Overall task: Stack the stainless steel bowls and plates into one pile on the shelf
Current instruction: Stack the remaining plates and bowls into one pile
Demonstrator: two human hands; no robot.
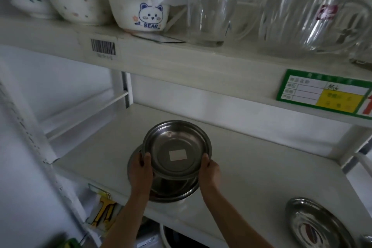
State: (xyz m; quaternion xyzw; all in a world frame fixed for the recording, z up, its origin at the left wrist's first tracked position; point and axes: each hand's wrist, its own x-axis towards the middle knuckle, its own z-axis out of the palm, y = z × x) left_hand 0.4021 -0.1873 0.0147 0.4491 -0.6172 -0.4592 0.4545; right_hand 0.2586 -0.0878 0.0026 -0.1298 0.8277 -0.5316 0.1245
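Top plate (177, 148) is gripped at its rim by left hand (141, 173) and right hand (210, 171), over pile (171, 191) on shelf (251, 167); another plate (316, 223) is set apart, right.

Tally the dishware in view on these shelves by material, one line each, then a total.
Stainless steel dishes: 3 showing: top plate, held by left hand and right hand, larger plate under it, plate at right
Ceramic bowls: 4
Glass mugs: 2 clearly, others cut off
Total: 9
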